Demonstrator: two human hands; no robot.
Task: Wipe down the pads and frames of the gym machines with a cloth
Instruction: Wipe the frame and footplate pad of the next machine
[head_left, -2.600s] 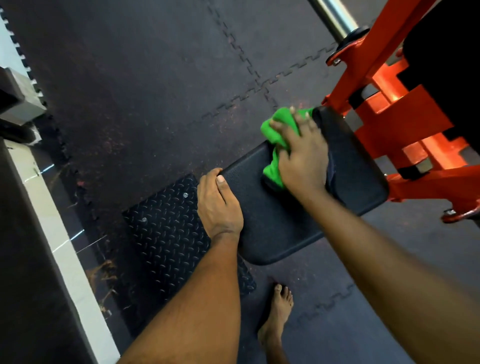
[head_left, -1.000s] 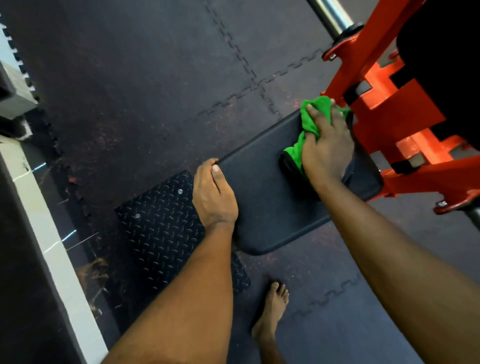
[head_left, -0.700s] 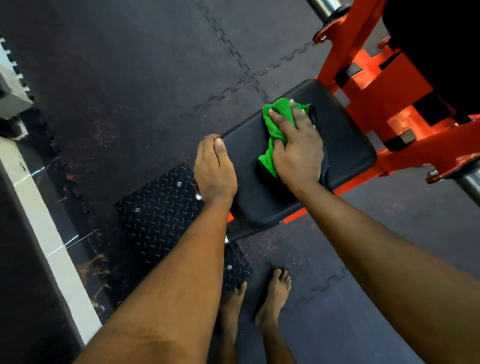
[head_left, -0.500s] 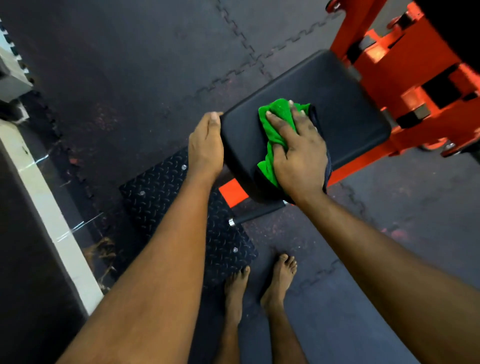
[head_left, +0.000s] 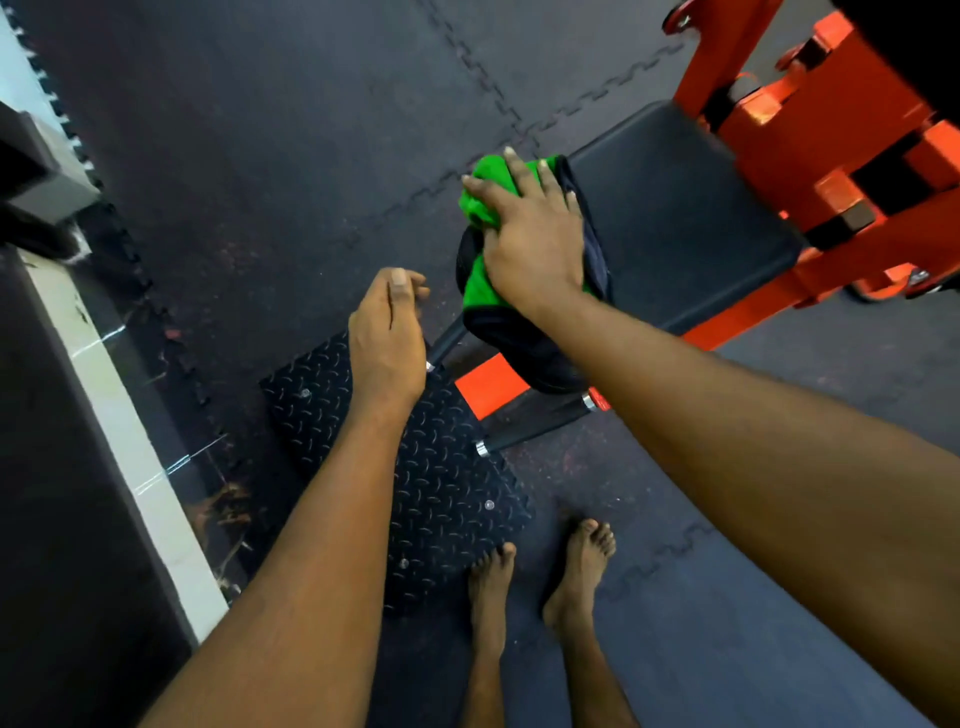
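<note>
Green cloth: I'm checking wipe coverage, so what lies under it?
The green cloth lies on the near end of the black seat pad, pressed by the right hand. The pad surface beneath cloth and hand is covered; an orange frame bar shows below the pad's end.

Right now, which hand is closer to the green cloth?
Right. The right hand lies on the green cloth, pressing it onto the pad; the left hand floats beside it, not touching.
</note>
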